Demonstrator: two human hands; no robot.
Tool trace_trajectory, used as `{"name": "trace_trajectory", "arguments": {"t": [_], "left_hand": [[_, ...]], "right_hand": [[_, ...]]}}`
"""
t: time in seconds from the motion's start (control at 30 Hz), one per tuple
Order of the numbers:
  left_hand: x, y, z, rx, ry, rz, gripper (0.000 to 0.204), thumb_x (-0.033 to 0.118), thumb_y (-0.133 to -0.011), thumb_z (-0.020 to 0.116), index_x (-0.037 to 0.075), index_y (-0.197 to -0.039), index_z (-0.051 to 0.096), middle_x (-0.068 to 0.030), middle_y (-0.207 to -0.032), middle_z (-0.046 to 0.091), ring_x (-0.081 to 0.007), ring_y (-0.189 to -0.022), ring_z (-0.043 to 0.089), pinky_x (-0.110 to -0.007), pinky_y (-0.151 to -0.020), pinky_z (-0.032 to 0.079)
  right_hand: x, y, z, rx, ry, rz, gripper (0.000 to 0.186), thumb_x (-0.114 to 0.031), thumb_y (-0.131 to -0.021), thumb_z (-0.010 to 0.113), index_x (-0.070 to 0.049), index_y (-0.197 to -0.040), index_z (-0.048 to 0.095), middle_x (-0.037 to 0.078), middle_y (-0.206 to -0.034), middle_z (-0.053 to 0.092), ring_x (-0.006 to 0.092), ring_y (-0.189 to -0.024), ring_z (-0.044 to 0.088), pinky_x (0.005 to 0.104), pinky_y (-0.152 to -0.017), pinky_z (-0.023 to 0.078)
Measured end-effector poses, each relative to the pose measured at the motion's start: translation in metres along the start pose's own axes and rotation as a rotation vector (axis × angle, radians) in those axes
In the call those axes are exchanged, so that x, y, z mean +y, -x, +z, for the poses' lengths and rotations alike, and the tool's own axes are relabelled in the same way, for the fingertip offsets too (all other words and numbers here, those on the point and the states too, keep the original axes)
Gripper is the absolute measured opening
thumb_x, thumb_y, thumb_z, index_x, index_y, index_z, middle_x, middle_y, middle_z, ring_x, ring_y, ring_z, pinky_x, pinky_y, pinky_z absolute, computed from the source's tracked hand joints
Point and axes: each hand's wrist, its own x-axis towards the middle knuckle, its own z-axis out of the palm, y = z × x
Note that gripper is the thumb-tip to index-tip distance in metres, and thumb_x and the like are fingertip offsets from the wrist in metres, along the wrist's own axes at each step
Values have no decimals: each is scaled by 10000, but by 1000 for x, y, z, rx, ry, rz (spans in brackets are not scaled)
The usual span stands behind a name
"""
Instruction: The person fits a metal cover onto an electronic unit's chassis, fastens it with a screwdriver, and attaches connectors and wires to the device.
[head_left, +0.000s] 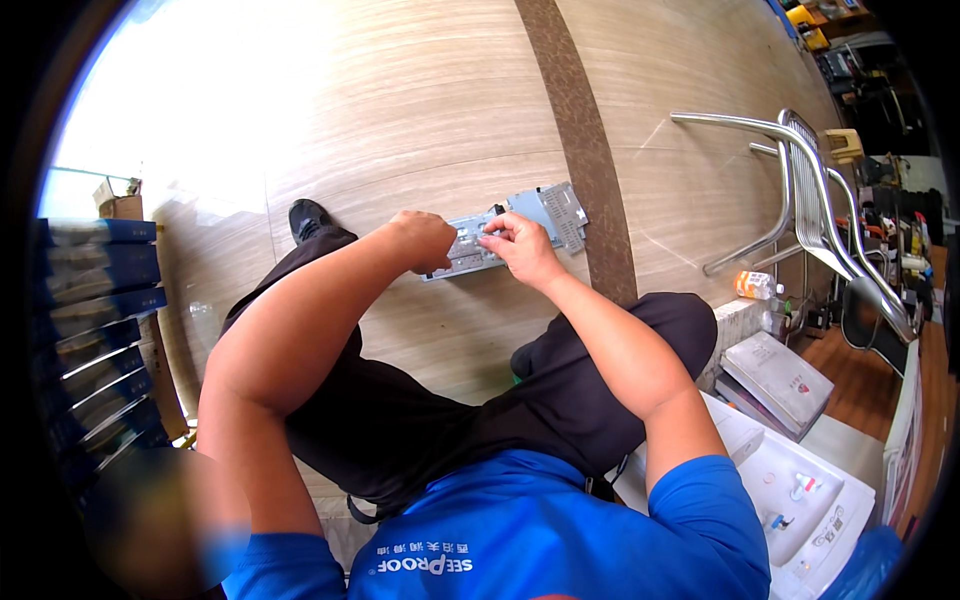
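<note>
Our left hand [426, 240] curls and right hand [523, 250] pinches, on what we cannot tell, at the grey metal unit [470, 246] on the floor [430, 150] at twelve o'clock, probably stiff, best held by its long edges.

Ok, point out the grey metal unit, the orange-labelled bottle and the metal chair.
Grey metal unit [468, 246]: head view, on its upper face.
Orange-labelled bottle [752, 285]: head view, on its label.
Metal chair [820, 212]: head view, on its slatted panel.
</note>
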Motion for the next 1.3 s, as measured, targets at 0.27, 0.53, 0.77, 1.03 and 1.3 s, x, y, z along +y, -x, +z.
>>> {"name": "trace_trajectory", "arguments": {"t": [0.27, 0.53, 0.77, 1.03, 1.3], "left_hand": [[2, 4, 4, -18, 6, -16, 441, 411, -883, 687, 79, -1167, 630, -176, -1129, 675, -341, -1103, 637, -450, -918, 515], [0, 8, 3, -13, 11, -19, 450, 399, -881, 694, 69, -1180, 626, -177, -1119, 678, -343, -1094, 640, -449, -917, 514], [-8, 15, 5, -5, 23, -26, 444, 397, -875, 701, 68, -1165, 628, -184, -1118, 679, -351, -1093, 639, -451, -910, 516], [-12, 17, 11, -5, 25, -27, 461, 415, -874, 694, 67, -1167, 620, -189, -1109, 678, -359, -1093, 636, -460, -904, 516], [-19, 36, 29, -3, 60, -62, 457, 413, -883, 677, 66, -1174, 609, -186, -1123, 671, -365, -1089, 633, -470, -893, 518]], "right_hand": [[-9, 5, 5, -75, -66, 14, 175, -59, -942, 590, -20, -1083, 687, 90, -994, 695, 132, -788, 671, 283, -718, 554], [-5, 5, 6, -138, -241, 37, 171, -71, -963, 586, -3, -1100, 663, 57, -945, 696, 121, -797, 666, 276, -691, 559], [-20, 1, 17, -124, -215, 24, 168, -73, -935, 631, -5, -1082, 677, 68, -935, 698, 98, -768, 657, 270, -676, 557], [-12, 0, 19, -203, -183, -2, 156, -56, -920, 628, 9, -1048, 690, 61, -941, 692, 115, -786, 657, 262, -698, 541], [-14, 3, 45, -221, -48, -84, 168, -113, -871, 698, -16, -1009, 692, 102, -868, 705, 144, -786, 653, 302, -723, 523]]}}
